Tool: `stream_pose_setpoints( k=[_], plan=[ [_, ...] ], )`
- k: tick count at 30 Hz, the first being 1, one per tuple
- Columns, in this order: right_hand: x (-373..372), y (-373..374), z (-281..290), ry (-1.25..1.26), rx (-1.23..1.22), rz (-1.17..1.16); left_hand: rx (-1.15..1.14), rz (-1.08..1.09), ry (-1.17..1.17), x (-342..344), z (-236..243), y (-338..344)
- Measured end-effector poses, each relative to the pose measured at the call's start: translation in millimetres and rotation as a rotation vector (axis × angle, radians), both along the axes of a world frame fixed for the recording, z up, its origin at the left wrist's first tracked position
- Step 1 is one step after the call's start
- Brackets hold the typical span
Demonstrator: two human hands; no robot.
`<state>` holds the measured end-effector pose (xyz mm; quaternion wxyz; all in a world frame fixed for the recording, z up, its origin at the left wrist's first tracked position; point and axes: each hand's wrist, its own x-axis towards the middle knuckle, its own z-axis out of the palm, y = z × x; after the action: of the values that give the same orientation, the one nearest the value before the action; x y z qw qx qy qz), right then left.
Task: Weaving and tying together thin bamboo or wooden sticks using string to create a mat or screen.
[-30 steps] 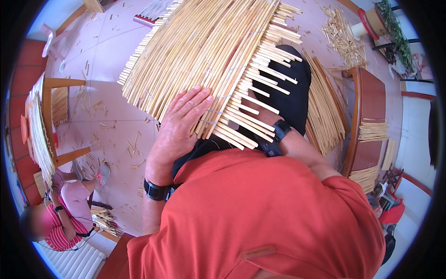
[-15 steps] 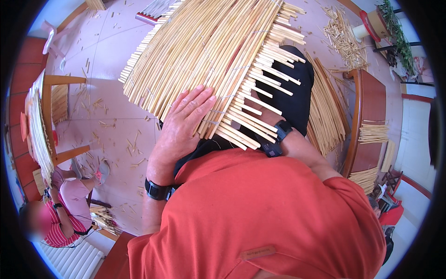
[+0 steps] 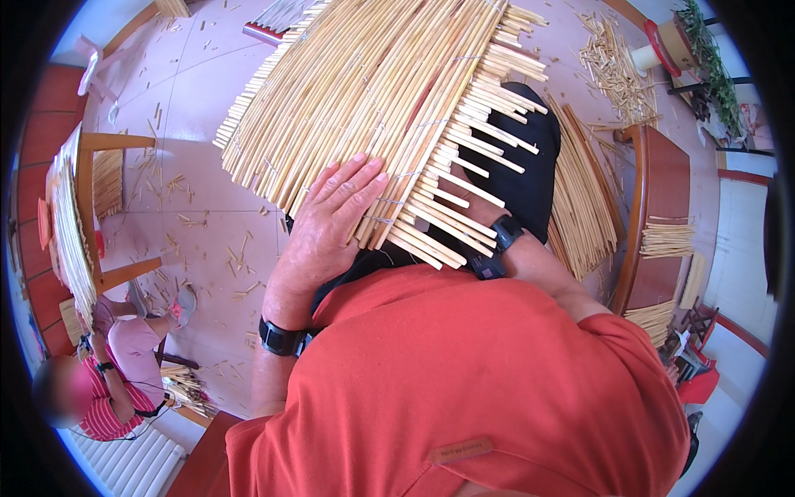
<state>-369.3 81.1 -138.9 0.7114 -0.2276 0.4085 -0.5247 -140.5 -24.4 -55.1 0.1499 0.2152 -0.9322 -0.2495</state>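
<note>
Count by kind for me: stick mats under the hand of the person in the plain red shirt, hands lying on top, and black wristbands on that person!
Stick mat: 1
Left hand on top: 1
Black wristbands, one on each arm: 2
Total: 4

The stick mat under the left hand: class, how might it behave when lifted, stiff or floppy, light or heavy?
The stick mat is probably stiff along its long, straight sticks, but may flex across them, as thin ties appear to join them. It is likely light for its size: the sticks look slender.
</note>
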Motion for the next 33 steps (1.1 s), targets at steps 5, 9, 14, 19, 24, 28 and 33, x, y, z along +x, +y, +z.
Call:
stream_pose_setpoints(
  k=[5, 9, 14, 19, 24, 28, 33],
  plan=[
    [-4, -6, 14, -0.053, 0.101, 0.005, 0.008, 0.003, 0.006, 0, 0, 0],
    [-1, -4, 13, 0.106, 0.050, 0.009, 0.010, 0.001, 0.010, -2, 1, -1],
    [3, -2, 17, 0.078, 0.013, 0.018, 0.024, 0.007, 0.007, -1, 4, 0],
    [10, -6, 41, -0.041, 0.198, -0.049, 0.022, 0.003, 0.018, -3, 3, 0],
    [1, -5, 7, 0.366, -0.039, 0.103, 0.019, 0.014, 0.034, -4, 3, 1],
    [8, -10, 40, -0.114, 0.285, -0.106, 0.036, 0.016, 0.050, -3, 3, 0],
    [6, -8, 34, -0.151, 0.297, -0.099, 0.031, 0.000, 0.028, -2, 4, -3]
  ],
)
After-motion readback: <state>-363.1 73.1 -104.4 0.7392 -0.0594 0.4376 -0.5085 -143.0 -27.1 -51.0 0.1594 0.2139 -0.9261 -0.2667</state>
